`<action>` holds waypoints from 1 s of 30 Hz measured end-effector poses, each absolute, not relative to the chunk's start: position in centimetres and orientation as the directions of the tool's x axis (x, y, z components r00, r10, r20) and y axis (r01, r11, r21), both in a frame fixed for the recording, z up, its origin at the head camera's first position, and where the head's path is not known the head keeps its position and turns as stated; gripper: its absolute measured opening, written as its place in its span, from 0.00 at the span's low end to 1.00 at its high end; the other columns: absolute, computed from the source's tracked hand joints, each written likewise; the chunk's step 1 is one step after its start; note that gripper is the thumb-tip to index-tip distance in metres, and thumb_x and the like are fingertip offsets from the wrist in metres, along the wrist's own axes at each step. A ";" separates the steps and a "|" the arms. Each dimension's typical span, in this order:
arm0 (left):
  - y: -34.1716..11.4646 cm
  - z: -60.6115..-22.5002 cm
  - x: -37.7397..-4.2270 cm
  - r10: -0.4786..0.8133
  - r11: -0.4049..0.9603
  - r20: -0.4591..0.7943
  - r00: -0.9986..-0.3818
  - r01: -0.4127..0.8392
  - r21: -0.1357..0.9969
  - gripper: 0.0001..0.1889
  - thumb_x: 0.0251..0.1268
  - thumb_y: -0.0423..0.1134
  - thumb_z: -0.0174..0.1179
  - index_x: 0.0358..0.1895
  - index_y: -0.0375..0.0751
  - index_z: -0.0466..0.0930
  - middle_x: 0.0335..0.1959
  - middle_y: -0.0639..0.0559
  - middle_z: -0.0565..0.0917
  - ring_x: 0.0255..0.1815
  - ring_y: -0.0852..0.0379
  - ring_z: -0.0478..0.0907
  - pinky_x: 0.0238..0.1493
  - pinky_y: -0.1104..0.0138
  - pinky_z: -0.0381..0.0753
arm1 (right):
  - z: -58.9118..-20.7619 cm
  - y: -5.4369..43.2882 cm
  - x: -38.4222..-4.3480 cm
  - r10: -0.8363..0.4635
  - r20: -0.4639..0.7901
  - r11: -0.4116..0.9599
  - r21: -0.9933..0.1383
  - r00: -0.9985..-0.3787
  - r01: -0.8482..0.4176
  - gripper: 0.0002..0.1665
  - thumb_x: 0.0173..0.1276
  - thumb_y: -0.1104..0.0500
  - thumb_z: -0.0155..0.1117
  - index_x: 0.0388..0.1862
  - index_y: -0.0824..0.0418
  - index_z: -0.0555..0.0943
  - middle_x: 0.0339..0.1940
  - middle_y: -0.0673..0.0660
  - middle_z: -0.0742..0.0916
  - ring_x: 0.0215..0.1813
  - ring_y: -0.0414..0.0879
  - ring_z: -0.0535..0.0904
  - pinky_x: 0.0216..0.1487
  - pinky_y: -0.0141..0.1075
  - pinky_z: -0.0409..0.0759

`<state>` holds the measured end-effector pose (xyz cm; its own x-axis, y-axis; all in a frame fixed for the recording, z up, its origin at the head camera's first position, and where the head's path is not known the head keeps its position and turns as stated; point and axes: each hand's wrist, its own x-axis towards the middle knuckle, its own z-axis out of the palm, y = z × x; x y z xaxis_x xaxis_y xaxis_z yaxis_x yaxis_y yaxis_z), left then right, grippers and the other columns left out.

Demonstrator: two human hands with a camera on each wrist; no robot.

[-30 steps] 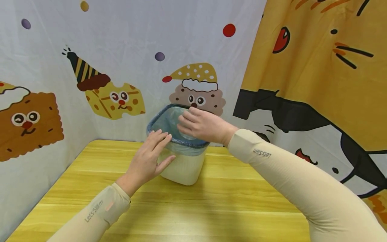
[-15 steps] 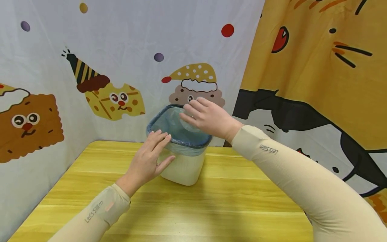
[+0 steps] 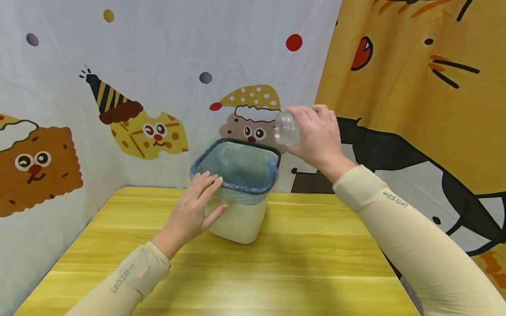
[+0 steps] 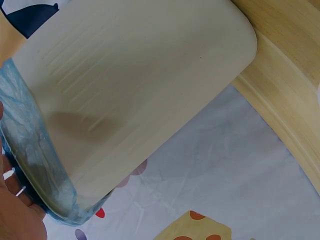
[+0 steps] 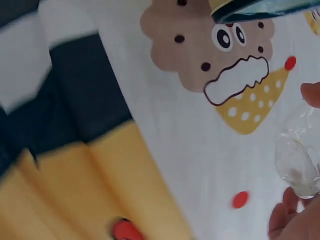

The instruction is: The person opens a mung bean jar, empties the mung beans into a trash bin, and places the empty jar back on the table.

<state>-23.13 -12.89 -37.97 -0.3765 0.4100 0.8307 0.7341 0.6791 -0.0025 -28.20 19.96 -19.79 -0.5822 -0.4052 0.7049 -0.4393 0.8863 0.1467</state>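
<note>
A cream trash bin (image 3: 237, 221) stands on the table, lined with a blue bag (image 3: 247, 198) folded over its rim. My left hand (image 3: 193, 204) rests on the near left of that rim, fingers fairly straight and thumb spread along the bin's front. In the left wrist view the bin's wall (image 4: 145, 75) fills much of the frame, and fingers show at the left edge. To the right of the bin and above it, my right hand (image 3: 318, 136) holds a clear plastic jar (image 3: 287, 128) on its side. The right wrist view shows part of the jar (image 5: 299, 160) between thumb and fingers.
The yellow wood-grain table (image 3: 308, 250) lies under the bin. A white cloth (image 3: 166, 57) printed with cartoon food hangs right behind it. On the right hangs an orange cartoon curtain (image 3: 395, 96).
My right hand has risen out of the bin's mouth, moving right and up, with the clear plastic jar in its grip. My left hand has stayed at the rim.
</note>
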 end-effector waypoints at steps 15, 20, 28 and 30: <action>-12.9 -37.9 -23.0 0.424 0.687 0.825 -0.375 0.726 -0.023 0.35 0.83 0.61 0.53 0.74 0.33 0.76 0.68 0.36 0.81 0.76 0.34 0.74 0.80 0.40 0.72 | -30.7 27.7 -25.1 0.190 0.368 0.634 -0.754 -0.910 -0.173 0.64 0.61 0.41 0.83 0.87 0.57 0.57 0.78 0.66 0.74 0.72 0.65 0.74 0.68 0.62 0.80; -13.0 -37.9 -23.1 0.426 0.689 0.822 -0.379 0.724 -0.024 0.35 0.82 0.61 0.54 0.74 0.33 0.75 0.68 0.36 0.81 0.76 0.34 0.74 0.80 0.40 0.72 | -35.5 28.8 -24.4 0.225 0.248 0.600 -0.797 -0.942 -0.066 0.66 0.62 0.42 0.83 0.88 0.59 0.54 0.79 0.68 0.73 0.73 0.66 0.73 0.71 0.61 0.79; -12.8 -37.7 -23.1 0.421 0.691 0.816 -0.396 0.723 -0.006 0.35 0.81 0.59 0.58 0.74 0.33 0.75 0.69 0.35 0.80 0.77 0.34 0.73 0.82 0.41 0.70 | -41.8 28.8 -23.9 0.217 0.151 0.570 -0.822 -0.964 -0.001 0.60 0.61 0.48 0.84 0.82 0.64 0.60 0.75 0.67 0.75 0.68 0.63 0.77 0.66 0.53 0.82; -12.8 -37.7 -23.1 0.422 0.694 0.812 -0.404 0.720 -0.003 0.35 0.81 0.59 0.57 0.74 0.33 0.75 0.69 0.35 0.80 0.77 0.35 0.72 0.82 0.41 0.69 | -42.9 28.6 -23.7 0.210 0.128 0.552 -0.834 -0.969 0.010 0.59 0.60 0.49 0.84 0.81 0.65 0.61 0.75 0.67 0.75 0.69 0.63 0.78 0.67 0.52 0.83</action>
